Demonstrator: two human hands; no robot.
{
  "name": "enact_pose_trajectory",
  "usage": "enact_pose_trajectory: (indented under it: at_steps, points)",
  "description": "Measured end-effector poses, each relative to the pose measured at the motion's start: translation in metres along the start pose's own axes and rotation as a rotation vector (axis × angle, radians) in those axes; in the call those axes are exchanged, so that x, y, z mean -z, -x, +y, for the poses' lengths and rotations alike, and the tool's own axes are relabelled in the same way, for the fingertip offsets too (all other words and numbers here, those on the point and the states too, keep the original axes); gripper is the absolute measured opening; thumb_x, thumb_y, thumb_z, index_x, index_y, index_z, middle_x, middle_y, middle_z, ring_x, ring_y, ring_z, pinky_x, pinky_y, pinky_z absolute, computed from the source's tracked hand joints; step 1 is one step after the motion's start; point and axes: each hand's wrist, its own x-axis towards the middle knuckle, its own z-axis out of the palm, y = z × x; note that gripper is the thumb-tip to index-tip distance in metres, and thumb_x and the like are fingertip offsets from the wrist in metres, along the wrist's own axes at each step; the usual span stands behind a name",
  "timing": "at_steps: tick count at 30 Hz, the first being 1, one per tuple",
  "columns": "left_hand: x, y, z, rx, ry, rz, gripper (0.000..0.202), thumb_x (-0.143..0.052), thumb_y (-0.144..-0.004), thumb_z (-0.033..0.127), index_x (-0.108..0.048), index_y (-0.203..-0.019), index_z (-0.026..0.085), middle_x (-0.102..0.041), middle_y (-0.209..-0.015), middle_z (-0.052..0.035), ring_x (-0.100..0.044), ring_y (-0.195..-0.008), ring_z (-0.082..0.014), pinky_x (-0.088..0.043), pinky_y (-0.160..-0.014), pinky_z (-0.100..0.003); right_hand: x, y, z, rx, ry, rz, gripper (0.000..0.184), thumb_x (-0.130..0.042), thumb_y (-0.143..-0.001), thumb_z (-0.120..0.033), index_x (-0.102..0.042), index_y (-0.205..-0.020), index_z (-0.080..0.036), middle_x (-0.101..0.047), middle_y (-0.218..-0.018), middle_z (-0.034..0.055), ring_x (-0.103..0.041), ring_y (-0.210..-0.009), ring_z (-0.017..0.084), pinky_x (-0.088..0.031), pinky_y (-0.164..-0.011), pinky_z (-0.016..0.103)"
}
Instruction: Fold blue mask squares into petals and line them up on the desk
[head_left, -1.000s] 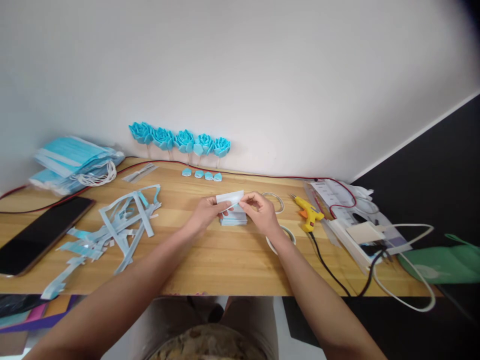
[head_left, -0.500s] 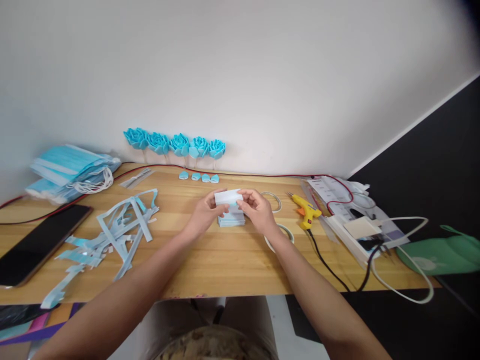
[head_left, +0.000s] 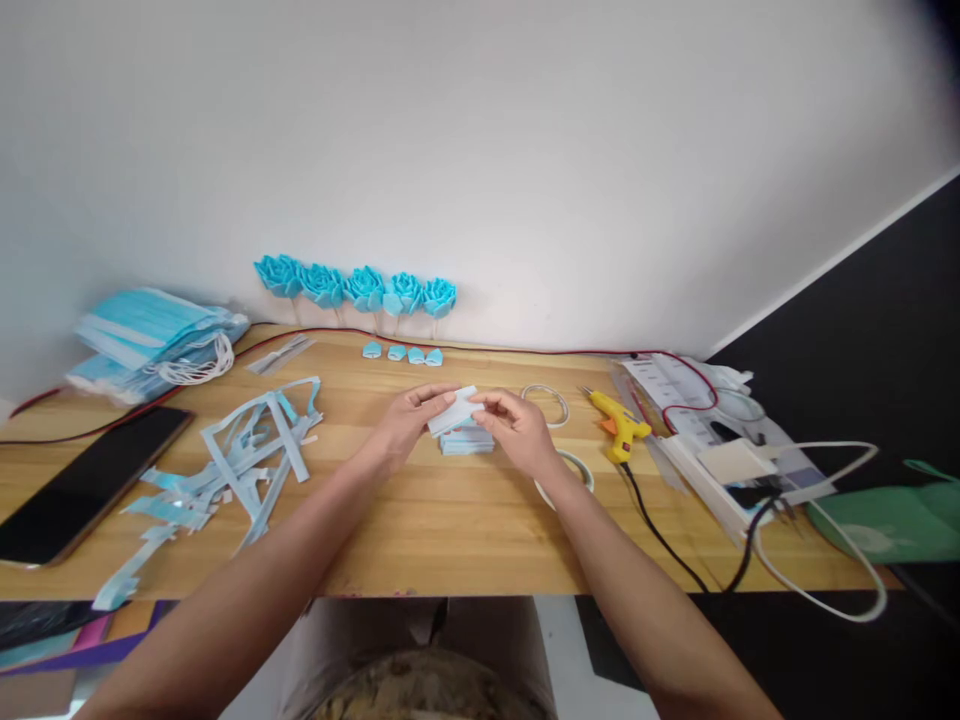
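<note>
The left hand (head_left: pixel 414 422) pinches a folded piece (head_left: pixel 454 410) between thumb and fingers; the right hand (head_left: pixel 517 425), fingers curled nearly closed, grips its right end. The piece is just above a stack (head_left: pixel 466 443) mid-desk (head_left: pixel 420 545). Strips (head_left: pixel 289 440) and a phone (head_left: pixel 90 485) lie toward the left edge, a glue gun (head_left: pixel 624 428) toward the right; flowers (head_left: pixel 365 288) line the back edge, masks (head_left: pixel 146 325) the back left corner.
</note>
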Motion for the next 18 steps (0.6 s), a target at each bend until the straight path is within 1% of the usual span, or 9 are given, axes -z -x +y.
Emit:
enact_pose_trajectory:
  at_steps: [3,5,7,9,11,13,15,18]
  points:
    - [0.001,0.001,0.001,0.009,-0.058,-0.031,0.048,-0.083,-0.059,0.039,-0.071,-0.099,0.014,-0.072,-0.091,-0.0063,-0.063,-0.072,-0.0152,-0.048,-0.07,-0.029,0.001,0.0,-0.002,0.064,0.059,-0.011,0.014,-0.063,-0.085,-0.028,-0.069,-0.096,-0.022,-0.066,-0.084,0.0004,-0.06,-0.072,0.012,-0.048,-0.069,0.024]
    - [0.0,0.002,0.002,-0.006,-0.089,-0.021,0.047,-0.085,-0.056,0.036,-0.072,-0.095,0.014,-0.072,-0.089,-0.0047,-0.062,-0.072,-0.0139,-0.047,-0.073,-0.028,0.002,-0.001,-0.004,0.089,0.072,-0.015,0.015,-0.062,-0.086,-0.027,-0.069,-0.099,-0.023,-0.067,-0.085,0.0006,-0.061,-0.074,0.013,-0.049,-0.07,0.025]
    - [-0.002,0.004,0.003,-0.019,-0.1,0.03,0.046,-0.086,-0.054,0.034,-0.071,-0.093,0.014,-0.071,-0.086,-0.0031,-0.061,-0.071,-0.0128,-0.047,-0.074,-0.027,0.004,-0.001,-0.006,0.121,0.072,-0.03,0.022,-0.061,-0.087,-0.027,-0.067,-0.107,-0.025,-0.068,-0.092,0.0016,-0.062,-0.078,0.014,-0.05,-0.073,0.026]
    - [-0.004,0.004,0.003,-0.024,-0.098,0.084,0.048,-0.086,-0.052,0.033,-0.07,-0.093,0.015,-0.071,-0.086,-0.0022,-0.061,-0.07,-0.0128,-0.046,-0.074,-0.028,0.007,-0.002,-0.008,0.17,0.091,-0.052,0.032,-0.062,-0.086,-0.028,-0.063,-0.118,-0.027,-0.067,-0.105,0.0034,-0.062,-0.088,0.015,-0.051,-0.077,0.028]
    - [-0.003,0.003,0.003,-0.026,-0.085,0.12,0.05,-0.086,-0.052,0.033,-0.069,-0.095,0.015,-0.071,-0.086,-0.002,-0.061,-0.071,-0.013,-0.047,-0.074,-0.028,0.01,-0.003,-0.008,0.212,0.139,-0.071,0.038,-0.065,-0.084,-0.028,-0.059,-0.122,-0.028,-0.065,-0.115,0.0046,-0.061,-0.098,0.018,-0.051,-0.079,0.03]
    - [-0.002,0.002,0.003,-0.023,-0.064,0.128,0.052,-0.086,-0.052,0.032,-0.067,-0.098,0.014,-0.07,-0.084,-0.0018,-0.06,-0.07,-0.0128,-0.047,-0.072,-0.027,0.012,-0.003,-0.007,0.214,0.175,-0.073,0.04,-0.067,-0.082,-0.027,-0.059,-0.122,-0.029,-0.065,-0.116,0.005,-0.06,-0.102,0.019,-0.052,-0.08,0.031]
    - [-0.001,0.001,0.002,-0.015,-0.043,0.117,0.053,-0.085,-0.054,0.032,-0.066,-0.1,0.014,-0.07,-0.083,-0.0021,-0.06,-0.069,-0.0127,-0.047,-0.068,-0.026,0.012,-0.004,-0.006,0.188,0.18,-0.073,0.039,-0.068,-0.081,-0.025,-0.059,-0.119,-0.028,-0.065,-0.114,0.0049,-0.061,-0.101,0.019,-0.052,-0.08,0.032]
    - [0.001,0.0,-0.001,-0.008,-0.027,0.101,0.053,-0.085,-0.054,0.032,-0.066,-0.1,0.013,-0.069,-0.084,-0.0032,-0.059,-0.068,-0.0126,-0.046,-0.063,-0.025,0.011,-0.004,-0.004,0.174,0.188,-0.088,0.029,-0.067,-0.081,-0.022,-0.062,-0.11,-0.026,-0.066,-0.112,0.0049,-0.061,-0.098,0.018,-0.051,-0.08,0.032]
